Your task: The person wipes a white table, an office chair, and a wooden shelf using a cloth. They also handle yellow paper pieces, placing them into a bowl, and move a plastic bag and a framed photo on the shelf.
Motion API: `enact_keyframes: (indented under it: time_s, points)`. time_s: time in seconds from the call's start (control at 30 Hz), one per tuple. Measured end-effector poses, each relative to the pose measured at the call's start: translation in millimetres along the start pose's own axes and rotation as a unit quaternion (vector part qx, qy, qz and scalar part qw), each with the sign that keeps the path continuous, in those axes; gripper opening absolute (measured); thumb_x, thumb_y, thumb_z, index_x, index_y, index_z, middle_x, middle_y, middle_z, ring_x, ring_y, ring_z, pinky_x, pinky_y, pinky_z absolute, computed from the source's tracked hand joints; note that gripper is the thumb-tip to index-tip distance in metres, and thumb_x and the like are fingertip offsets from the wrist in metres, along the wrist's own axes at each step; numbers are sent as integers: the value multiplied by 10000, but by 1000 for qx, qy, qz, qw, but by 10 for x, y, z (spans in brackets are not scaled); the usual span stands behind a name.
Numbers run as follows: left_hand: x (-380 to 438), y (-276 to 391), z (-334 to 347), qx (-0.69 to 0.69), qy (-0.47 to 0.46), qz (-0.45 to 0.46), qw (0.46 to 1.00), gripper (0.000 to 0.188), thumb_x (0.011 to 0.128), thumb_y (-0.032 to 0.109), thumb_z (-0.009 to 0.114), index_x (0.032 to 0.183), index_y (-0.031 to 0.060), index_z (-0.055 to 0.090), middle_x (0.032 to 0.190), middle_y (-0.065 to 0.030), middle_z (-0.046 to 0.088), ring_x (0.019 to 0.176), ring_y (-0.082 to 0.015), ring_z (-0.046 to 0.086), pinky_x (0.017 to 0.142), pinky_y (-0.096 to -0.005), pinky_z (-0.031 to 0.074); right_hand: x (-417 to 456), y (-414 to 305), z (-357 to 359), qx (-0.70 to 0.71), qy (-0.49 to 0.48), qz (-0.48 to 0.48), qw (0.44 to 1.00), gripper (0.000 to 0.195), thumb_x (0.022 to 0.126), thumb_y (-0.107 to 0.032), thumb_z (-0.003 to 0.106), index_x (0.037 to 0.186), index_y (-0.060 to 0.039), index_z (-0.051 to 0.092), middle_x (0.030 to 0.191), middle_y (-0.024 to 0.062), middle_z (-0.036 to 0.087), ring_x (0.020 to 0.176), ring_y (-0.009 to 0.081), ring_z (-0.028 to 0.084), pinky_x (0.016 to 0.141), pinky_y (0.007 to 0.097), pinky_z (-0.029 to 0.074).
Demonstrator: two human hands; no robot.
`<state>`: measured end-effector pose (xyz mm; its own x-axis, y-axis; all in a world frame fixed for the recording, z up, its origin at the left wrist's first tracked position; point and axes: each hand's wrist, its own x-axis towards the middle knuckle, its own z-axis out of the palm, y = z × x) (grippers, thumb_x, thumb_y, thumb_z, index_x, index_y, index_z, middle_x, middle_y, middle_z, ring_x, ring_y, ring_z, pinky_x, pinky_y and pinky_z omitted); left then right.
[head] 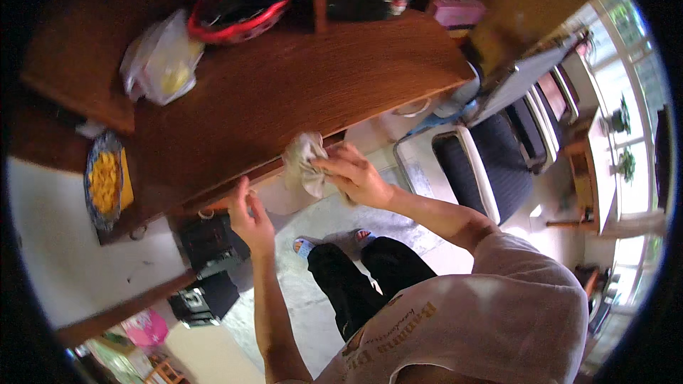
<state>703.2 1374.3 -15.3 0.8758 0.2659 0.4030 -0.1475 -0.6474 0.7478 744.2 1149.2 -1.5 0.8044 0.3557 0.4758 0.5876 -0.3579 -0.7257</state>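
My right hand (360, 176) grips a crumpled pale cloth (307, 162) at the front edge of a brown wooden desktop (299, 85). The cloth bunches up ahead of my fingers and hangs partly past the edge. My left hand (252, 221) is raised just in front of the same edge, farther left, with its fingers partly spread and nothing in them. Beyond it, at the desktop's left end, lies a blue-patterned oval dish (98, 218) of yellow food pieces (105, 181).
A white plastic bag (163, 64) and a red-rimmed basket (240, 24) stand at the back left. Dark-cushioned chairs (480, 170) are on the right. Black cases (205, 298) sit on the floor at left. A pink box (458, 12) is at the back right.
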Motion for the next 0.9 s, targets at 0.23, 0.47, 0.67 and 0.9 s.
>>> enact_keyframes:
  time_s: [0.23,0.47,0.67,0.9]
  points:
    - [889,26,601,187,-101,139,967,392,895,244,437,1257,95,426,1322,-127,380,1207,-317,351,985,-481,264,564,545,-147,-309,-25,-132,942,387,714,-120,559,1094,-195,555,1094,77,519,1014,252,483,867,388,388]
    - [864,-35,738,415,-187,151,877,491,907,395,369,1332,153,329,1407,-99,252,1276,-307,253,998,-507,242,-143,1416,-1497,-495,99,55,861,424,682,-55,533,1101,-121,536,992,87,544,971,272,496,822,395,395]
    - [884,21,799,423,-155,201,870,449,911,339,369,1296,108,374,1363,-133,324,1228,-337,322,980,-478,281,-588,2076,-1684,238,660,218,679,436,896,-220,458,1291,-62,361,1174,63,485,1034,175,482,879,294,383]
    - [879,-7,809,394,-171,187,884,467,924,361,331,1321,115,343,1390,-125,281,1257,-323,286,981,-492,270,-275,1632,-455,88,617,368,690,504,886,-182,428,1346,-56,266,1331,123,316,1225,250,309,1013,330,237]
